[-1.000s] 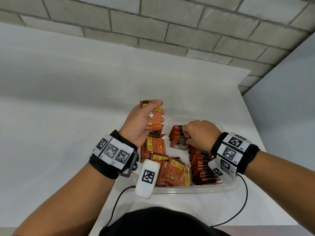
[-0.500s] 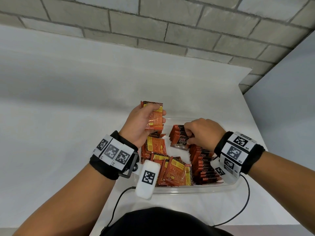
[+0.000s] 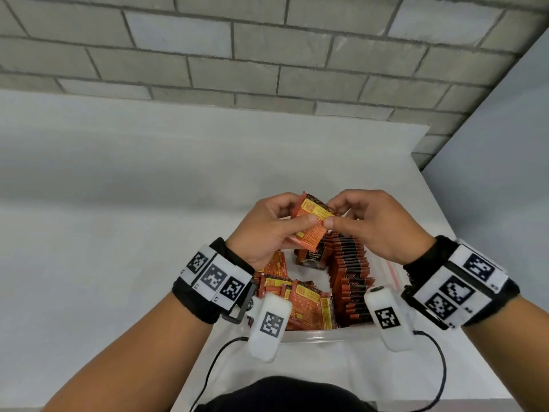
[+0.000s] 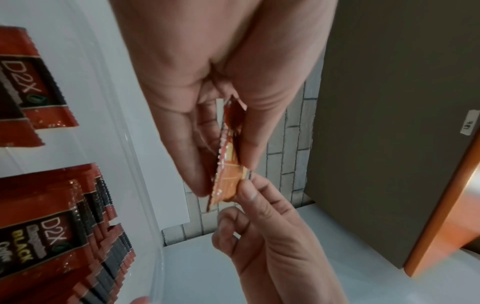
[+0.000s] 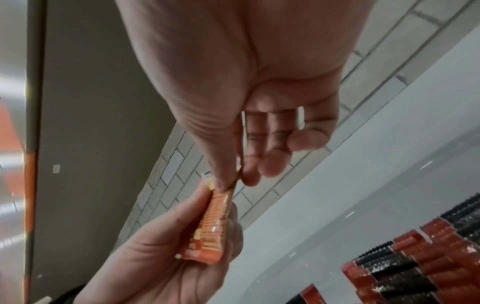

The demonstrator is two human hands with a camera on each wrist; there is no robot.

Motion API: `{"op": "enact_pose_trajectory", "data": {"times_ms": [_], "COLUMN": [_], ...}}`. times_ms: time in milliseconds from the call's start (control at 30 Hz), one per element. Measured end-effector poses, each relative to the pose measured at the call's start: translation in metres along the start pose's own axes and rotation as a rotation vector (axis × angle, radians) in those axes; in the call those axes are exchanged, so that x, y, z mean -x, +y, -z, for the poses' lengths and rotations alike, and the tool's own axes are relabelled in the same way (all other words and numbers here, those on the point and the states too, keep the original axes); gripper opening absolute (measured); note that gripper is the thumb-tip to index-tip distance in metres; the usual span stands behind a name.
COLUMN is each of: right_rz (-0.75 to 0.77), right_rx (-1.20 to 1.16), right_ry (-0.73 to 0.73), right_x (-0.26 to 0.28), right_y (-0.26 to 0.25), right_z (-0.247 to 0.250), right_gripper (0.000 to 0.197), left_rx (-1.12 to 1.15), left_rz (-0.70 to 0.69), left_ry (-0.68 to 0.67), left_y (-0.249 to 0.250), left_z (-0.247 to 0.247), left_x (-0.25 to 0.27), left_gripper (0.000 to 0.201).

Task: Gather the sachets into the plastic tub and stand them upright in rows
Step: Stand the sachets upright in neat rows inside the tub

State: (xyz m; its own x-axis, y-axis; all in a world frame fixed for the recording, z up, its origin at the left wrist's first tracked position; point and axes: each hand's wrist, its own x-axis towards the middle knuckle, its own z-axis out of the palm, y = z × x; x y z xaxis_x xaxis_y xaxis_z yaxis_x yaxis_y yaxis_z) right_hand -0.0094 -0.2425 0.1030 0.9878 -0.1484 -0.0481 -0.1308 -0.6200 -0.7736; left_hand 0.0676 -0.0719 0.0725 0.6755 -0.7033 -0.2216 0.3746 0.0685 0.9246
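Both hands hold a small bundle of orange sachets above the tub.

The left hand [image 3: 261,233] grips the sachets [image 3: 309,224] with thumb across the front and fingers curled behind; the right hand [image 3: 377,224] pinches their right edge between thumb and forefinger, its other fingers loosely bent. How many sachets are in the bundle cannot be told, since they overlap. Below, the clear plastic tub [image 3: 326,334] sits on the white table [image 3: 118,233]; its far rim is hidden by the hands. A row of upright sachets [image 3: 350,281] fills its right side, loose sachets [image 3: 300,304] lie at its near left, partly covered by the wrist cameras.
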Motion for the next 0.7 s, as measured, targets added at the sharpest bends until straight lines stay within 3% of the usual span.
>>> {"op": "enact_pose_trajectory", "data": {"times_ms": [133,200,267,400,533,600,700], "right_rz": [0.116,0.251,0.359,0.440,0.371,0.312,0.272], "right_rx": [-0.042,0.048,0.151,0.312,0.280,0.214,0.223], "right_ry": [0.285,0.356,0.324,0.211,0.147,0.110,0.167], "right_x": [0.005,0.009,0.014,0.020,0.023,0.024,0.021], "right_y": [0.006,0.007,0.012,0.022,0.024,0.022,0.014], "right_z": [0.003,0.000,-0.006,-0.011,-0.007,-0.001,0.008], "right_gripper": [0.011,0.009,0.009,0.011,0.009,0.016,0.028], "left_rx": [0.084,0.235,0.324,0.242,0.135,0.090,0.004], "left_rz": [0.110,0.197,0.190,0.128,0.076,0.045,0.033], "left_ry": [0.163,0.137,0.073,0.119,0.185,0.201,0.149], "left_y": [0.004,0.006,0.005,0.001,-0.002,-0.002,0.001], "left_z": [-0.003,-0.005,-0.008,-0.010,-0.012,-0.012,-0.013], "left_x": [-0.002,0.001,0.005,0.006,0.006,0.007,0.007], "left_gripper": [0.036,0.041,0.035,0.013,0.007,0.008,0.009]}}
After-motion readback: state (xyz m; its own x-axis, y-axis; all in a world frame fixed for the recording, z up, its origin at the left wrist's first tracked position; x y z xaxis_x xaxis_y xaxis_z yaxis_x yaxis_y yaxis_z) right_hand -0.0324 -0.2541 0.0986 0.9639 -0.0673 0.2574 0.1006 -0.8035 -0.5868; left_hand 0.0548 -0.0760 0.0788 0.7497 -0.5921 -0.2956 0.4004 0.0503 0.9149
